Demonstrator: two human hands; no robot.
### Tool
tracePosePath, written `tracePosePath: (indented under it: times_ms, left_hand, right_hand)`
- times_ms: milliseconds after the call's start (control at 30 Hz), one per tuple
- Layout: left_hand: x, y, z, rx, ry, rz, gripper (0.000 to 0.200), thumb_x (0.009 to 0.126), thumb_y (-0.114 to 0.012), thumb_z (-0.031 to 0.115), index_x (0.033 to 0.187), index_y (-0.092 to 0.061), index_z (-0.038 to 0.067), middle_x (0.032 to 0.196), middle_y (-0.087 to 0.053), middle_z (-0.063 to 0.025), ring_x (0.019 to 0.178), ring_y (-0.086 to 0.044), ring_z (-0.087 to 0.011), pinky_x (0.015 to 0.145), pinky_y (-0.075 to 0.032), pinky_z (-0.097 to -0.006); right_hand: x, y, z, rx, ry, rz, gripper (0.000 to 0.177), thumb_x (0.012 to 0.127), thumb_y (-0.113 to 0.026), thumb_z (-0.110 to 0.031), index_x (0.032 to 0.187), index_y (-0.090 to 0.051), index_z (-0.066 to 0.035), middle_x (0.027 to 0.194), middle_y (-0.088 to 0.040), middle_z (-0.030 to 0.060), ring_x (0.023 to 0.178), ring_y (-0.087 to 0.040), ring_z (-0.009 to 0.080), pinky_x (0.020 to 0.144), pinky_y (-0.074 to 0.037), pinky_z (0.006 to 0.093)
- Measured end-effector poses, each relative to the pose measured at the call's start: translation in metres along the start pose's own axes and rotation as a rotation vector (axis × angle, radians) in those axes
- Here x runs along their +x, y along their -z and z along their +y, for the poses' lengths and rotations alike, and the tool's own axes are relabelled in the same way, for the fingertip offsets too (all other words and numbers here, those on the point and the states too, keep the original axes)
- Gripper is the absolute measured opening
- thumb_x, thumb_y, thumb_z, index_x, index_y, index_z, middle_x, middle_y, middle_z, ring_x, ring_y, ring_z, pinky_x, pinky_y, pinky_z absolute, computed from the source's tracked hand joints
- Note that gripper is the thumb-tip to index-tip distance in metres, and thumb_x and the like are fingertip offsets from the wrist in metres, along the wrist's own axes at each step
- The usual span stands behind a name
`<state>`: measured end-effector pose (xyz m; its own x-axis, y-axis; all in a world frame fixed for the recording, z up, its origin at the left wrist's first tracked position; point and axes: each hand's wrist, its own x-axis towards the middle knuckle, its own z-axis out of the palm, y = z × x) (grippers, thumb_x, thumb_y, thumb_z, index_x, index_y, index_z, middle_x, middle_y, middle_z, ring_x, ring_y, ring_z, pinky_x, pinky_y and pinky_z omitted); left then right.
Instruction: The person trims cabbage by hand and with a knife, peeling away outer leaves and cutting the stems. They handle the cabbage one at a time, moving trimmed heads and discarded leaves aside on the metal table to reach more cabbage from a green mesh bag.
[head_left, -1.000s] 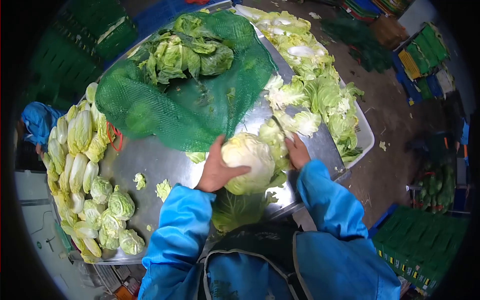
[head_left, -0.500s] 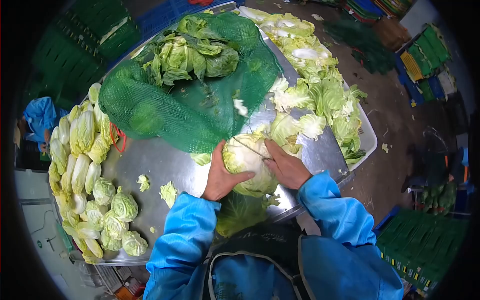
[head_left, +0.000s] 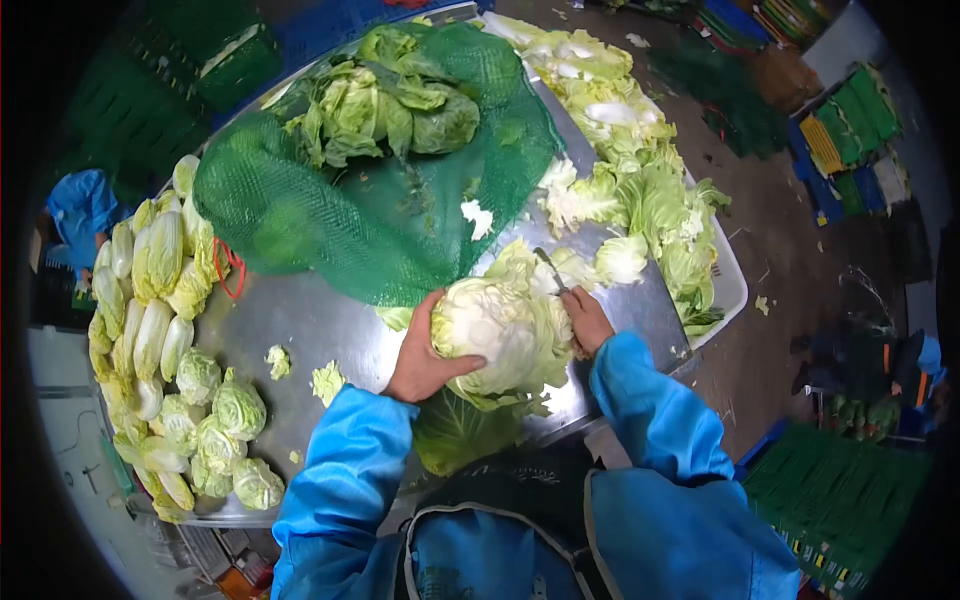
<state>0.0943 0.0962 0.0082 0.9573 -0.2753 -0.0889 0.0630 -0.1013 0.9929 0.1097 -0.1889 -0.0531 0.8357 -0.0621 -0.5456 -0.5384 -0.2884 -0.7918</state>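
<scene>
In the head view, the left hand (head_left: pixel 424 356) is wrapped round the side of a pale cabbage (head_left: pixel 484 332), its thumb laid across the near face and its fingers curled over the left edge. The cabbage is a rounded, waxy ball, creamy in the middle, with crinkled yellow-green leaves flaring on its right; it sits over the near part of the metal worktop (head_left: pixel 310 318). The right hand (head_left: pixel 587 320), just beside it, is closed around a slim knife (head_left: pixel 548 266), whose narrow blade points away from the wearer; whether that hand also touches the leaves is hard to tell. Below the cabbage spreads a broad, veined dark leaf (head_left: pixel 460 432). Beyond lies a slack green mesh net (head_left: pixel 340 245), its fine weave bunched into folds, with rumpled leafy heads (head_left: pixel 375 112) upon it. At the left stand stacked, elongated ribbed cabbages (head_left: pixel 160 258) and, nearer, small round cabbages (head_left: pixel 217 445) with puckered skins. On the right, a smooth white tub (head_left: pixel 735 275) is heaped with limp, frilly leaves (head_left: pixel 650 195).
</scene>
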Motion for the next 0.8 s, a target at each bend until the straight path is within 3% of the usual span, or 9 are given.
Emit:
tracePosePath:
  times_ms: [100,133,200,333,433,500,633,700,800]
  left_hand:
    - [-0.012,0.019,-0.007,0.066,0.095,-0.006,0.104,0.059,-0.087,0.018,0.14,-0.026,-0.002,0.134,-0.04,-0.0203,0.126,-0.039,-0.0292,0.107,-0.032,-0.0376]
    - [-0.016,0.021,-0.012,0.13,0.096,0.027,0.105,0.059,-0.088,0.019,0.141,-0.025,-0.002,0.136,-0.038,-0.0211,0.127,-0.039,-0.0295,0.107,-0.031,-0.0378]
    - [-0.017,0.011,-0.008,0.061,0.103,0.062,0.109,0.058,-0.088,0.023,0.142,-0.024,-0.002,0.137,-0.037,-0.0229,0.128,-0.037,-0.0315,0.109,-0.029,-0.0382]
    - [0.015,0.014,0.032,0.482,-0.11,-0.199,0.114,0.054,-0.089,0.03,0.142,-0.024,-0.001,0.139,-0.035,-0.0236,0.129,-0.035,-0.0373,0.109,-0.028,-0.0399]
    - [0.025,0.008,0.045,0.591,-0.171,-0.241,0.117,0.053,-0.09,0.03,0.143,-0.022,-0.002,0.138,-0.035,-0.0242,0.129,-0.034,-0.0381,0.109,-0.028,-0.04]
    - [0.009,-0.008,0.026,0.471,-0.123,-0.106,0.118,0.053,-0.09,0.03,0.143,-0.021,-0.003,0.138,-0.035,-0.0248,0.129,-0.035,-0.0383,0.109,-0.028,-0.04]
    - [0.002,-0.037,0.019,0.385,-0.074,0.133,0.117,0.051,-0.09,0.031,0.14,-0.023,-0.006,0.132,-0.039,-0.0243,0.124,-0.04,-0.0375,0.106,-0.031,-0.0408]
    - [0.006,-0.042,0.022,0.39,-0.084,0.163,0.117,0.051,-0.09,0.031,0.14,-0.024,-0.005,0.13,-0.041,-0.0234,0.122,-0.041,-0.0372,0.105,-0.033,-0.0412]
    - [0.019,-0.047,0.026,0.492,-0.076,0.182,0.114,0.049,-0.09,0.031,0.137,-0.028,-0.005,0.125,-0.044,-0.022,0.118,-0.044,-0.0371,0.102,-0.036,-0.0414]
  right_hand:
    - [-0.039,0.004,-0.004,0.244,-0.094,0.035,0.03,0.094,-0.049,-0.032,0.108,-0.051,-0.006,0.064,-0.052,0.0084,0.039,-0.043,0.0154,0.038,-0.038,0.0329]
    - [-0.049,0.011,-0.012,0.126,-0.125,0.101,0.032,0.094,-0.05,-0.031,0.111,-0.05,-0.004,0.077,-0.06,0.012,0.047,-0.054,0.0183,0.042,-0.043,0.032]
    - [-0.038,0.029,0.011,-0.159,0.238,0.321,0.041,0.095,-0.049,-0.032,0.122,-0.047,-0.002,0.095,-0.064,0.0158,0.06,-0.063,0.0201,0.048,-0.048,0.0301]
    - [-0.061,0.008,-0.069,-0.09,0.471,0.331,0.05,0.094,-0.051,-0.033,0.133,-0.043,-0.002,0.101,-0.065,0.0185,0.071,-0.066,0.0206,0.053,-0.05,0.0303]
    - [-0.048,-0.002,-0.078,-0.294,0.463,-0.104,0.056,0.094,-0.051,-0.036,0.137,-0.04,-0.003,0.097,-0.065,0.0186,0.068,-0.065,0.0179,0.049,-0.048,0.0296]
    - [-0.061,0.005,-0.093,-0.117,0.018,-0.244,0.058,0.093,-0.052,-0.04,0.135,-0.042,-0.002,0.104,-0.063,0.0233,0.076,-0.066,0.0223,0.061,-0.051,0.0323]
    - [-0.078,-0.001,-0.087,-0.155,-0.065,-0.224,0.059,0.094,-0.05,-0.039,0.137,-0.038,-0.001,0.118,-0.056,0.0269,0.09,-0.064,0.0316,0.077,-0.051,0.0374]
    - [-0.067,-0.013,-0.05,-0.524,0.79,0.127,0.057,0.096,-0.046,-0.035,0.14,-0.033,0.0,0.123,-0.051,0.0285,0.103,-0.058,0.0386,0.086,-0.047,0.0428]
    - [-0.074,-0.008,-0.055,-0.622,0.665,0.124,0.055,0.097,-0.042,-0.03,0.139,-0.031,0.003,0.129,-0.045,0.029,0.106,-0.055,0.0404,0.082,-0.048,0.0451]
